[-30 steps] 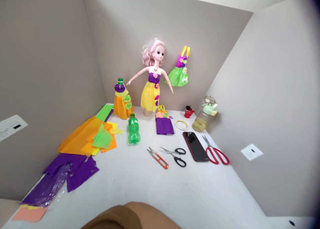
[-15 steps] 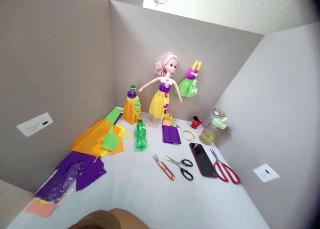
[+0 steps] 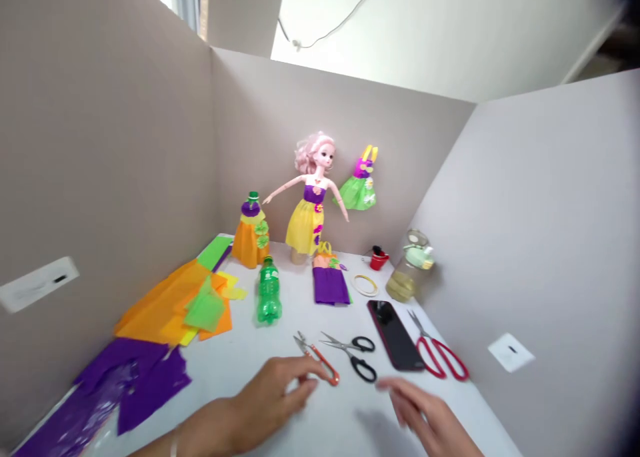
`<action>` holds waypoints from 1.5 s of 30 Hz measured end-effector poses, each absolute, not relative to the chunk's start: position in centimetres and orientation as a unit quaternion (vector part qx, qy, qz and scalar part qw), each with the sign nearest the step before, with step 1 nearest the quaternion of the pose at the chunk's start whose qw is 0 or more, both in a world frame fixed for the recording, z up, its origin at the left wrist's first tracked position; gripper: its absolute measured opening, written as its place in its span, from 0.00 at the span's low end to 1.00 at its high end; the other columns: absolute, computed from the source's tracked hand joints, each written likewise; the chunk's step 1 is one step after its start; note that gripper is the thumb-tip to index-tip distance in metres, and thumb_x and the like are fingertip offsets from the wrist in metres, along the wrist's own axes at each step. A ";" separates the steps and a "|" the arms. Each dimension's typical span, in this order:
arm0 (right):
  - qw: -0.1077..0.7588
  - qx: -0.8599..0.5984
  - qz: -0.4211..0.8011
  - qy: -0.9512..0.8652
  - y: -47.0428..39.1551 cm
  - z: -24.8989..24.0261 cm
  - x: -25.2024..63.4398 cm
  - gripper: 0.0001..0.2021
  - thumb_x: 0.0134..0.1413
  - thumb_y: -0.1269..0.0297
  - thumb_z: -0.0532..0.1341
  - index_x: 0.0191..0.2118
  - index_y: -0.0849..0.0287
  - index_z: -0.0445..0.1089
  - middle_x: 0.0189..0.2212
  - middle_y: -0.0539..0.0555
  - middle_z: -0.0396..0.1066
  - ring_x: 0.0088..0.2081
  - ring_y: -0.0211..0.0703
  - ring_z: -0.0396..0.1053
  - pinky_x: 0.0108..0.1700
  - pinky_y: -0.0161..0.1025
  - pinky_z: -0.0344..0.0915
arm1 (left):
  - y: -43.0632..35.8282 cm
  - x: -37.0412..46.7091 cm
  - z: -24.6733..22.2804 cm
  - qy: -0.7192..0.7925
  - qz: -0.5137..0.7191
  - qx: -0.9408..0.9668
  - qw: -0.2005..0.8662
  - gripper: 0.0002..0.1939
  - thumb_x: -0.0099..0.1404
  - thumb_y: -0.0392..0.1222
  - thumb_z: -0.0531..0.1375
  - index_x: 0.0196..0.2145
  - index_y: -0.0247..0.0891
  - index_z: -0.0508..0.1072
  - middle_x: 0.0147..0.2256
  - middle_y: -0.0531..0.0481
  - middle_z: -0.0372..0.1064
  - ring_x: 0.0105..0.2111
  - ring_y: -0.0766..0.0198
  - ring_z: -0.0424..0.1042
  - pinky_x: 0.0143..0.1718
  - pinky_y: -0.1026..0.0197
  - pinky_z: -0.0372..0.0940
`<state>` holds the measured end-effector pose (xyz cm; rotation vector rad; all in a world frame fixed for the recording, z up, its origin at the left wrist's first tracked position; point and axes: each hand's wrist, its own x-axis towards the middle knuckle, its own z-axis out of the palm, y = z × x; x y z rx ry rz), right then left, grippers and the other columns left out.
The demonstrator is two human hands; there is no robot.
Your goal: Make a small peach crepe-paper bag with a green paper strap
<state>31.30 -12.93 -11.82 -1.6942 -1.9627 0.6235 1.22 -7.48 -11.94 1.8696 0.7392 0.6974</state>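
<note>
My left hand [image 3: 273,397] hovers at the front of the table, fingers loosely bent and thumb apart, holding nothing. Its index finger overlaps the orange-handled thread snips [image 3: 329,367]; whether it touches them I cannot tell. My right hand [image 3: 425,414] is at the lower right, fingers stretched out and slightly blurred, with nothing in them. Closest to its fingertips is the lower handle loop of the black-handled scissors [image 3: 350,346], which lie with blades apart. A smartphone [image 3: 397,337] and red-handled scissors [image 3: 440,354] lie beyond the right hand.
Purple fabric [image 3: 150,387] and orange fabric [image 3: 155,304] pieces spread along the left. A green bottle [image 3: 270,290], a dressed bottle [image 3: 247,240], a pink-haired doll [image 3: 303,224], a purple-skirted doll dress [image 3: 330,285], bangles [image 3: 365,285] and a jug [image 3: 403,280] stand or lie farther back.
Both my hands have come into view from the bottom edge and reach over the table. The camera view has tilted up and shifted. The objects lie as before.
</note>
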 end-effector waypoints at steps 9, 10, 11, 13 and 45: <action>0.327 -0.714 -0.092 -0.612 -1.3 -11.8 32.2 0.25 0.61 0.50 0.48 0.58 0.58 0.62 0.46 0.61 0.71 0.36 0.51 0.73 0.40 0.48 0.69 | -2.9 -5.1 -13.3 0.500 0.413 0.709 0.275 0.19 0.68 0.49 0.53 0.55 0.45 0.68 0.30 0.54 0.70 0.33 0.62 0.71 0.44 0.60 0.66; 0.331 -0.702 -0.093 -0.624 -1.2 -12.3 31.9 0.25 0.61 0.49 0.48 0.57 0.58 0.63 0.45 0.60 0.72 0.37 0.51 0.73 0.42 0.48 0.68 | -2.1 -6.3 -12.8 0.527 0.427 0.698 0.228 0.20 0.68 0.49 0.52 0.55 0.44 0.68 0.32 0.53 0.71 0.36 0.60 0.72 0.47 0.58 0.65; 0.333 -0.691 -0.096 -0.634 -1.2 -12.9 31.8 0.24 0.61 0.50 0.48 0.55 0.57 0.65 0.45 0.60 0.74 0.39 0.53 0.73 0.44 0.49 0.68 | -1.4 -7.6 -12.5 0.556 0.440 0.684 0.172 0.20 0.67 0.48 0.53 0.55 0.44 0.67 0.35 0.52 0.72 0.40 0.59 0.72 0.50 0.57 0.65; 0.339 -0.688 -0.108 -0.633 -1.6 -13.6 32.4 0.22 0.60 0.51 0.48 0.50 0.57 0.69 0.44 0.59 0.75 0.43 0.56 0.73 0.47 0.50 0.66 | 0.0 -10.2 -12.2 0.598 0.454 0.654 0.089 0.21 0.65 0.49 0.54 0.54 0.42 0.67 0.40 0.48 0.72 0.46 0.55 0.70 0.54 0.52 0.62; 0.401 -0.592 0.018 -0.699 -4.0 -13.9 28.2 0.17 0.62 0.54 0.51 0.47 0.56 0.70 0.37 0.56 0.75 0.32 0.43 0.73 0.36 0.37 0.68 | 3.3 -16.8 -15.5 0.618 0.569 0.518 0.160 0.12 0.45 0.48 0.68 0.22 0.42 0.70 0.47 0.44 0.75 0.63 0.44 0.55 0.66 0.46 0.42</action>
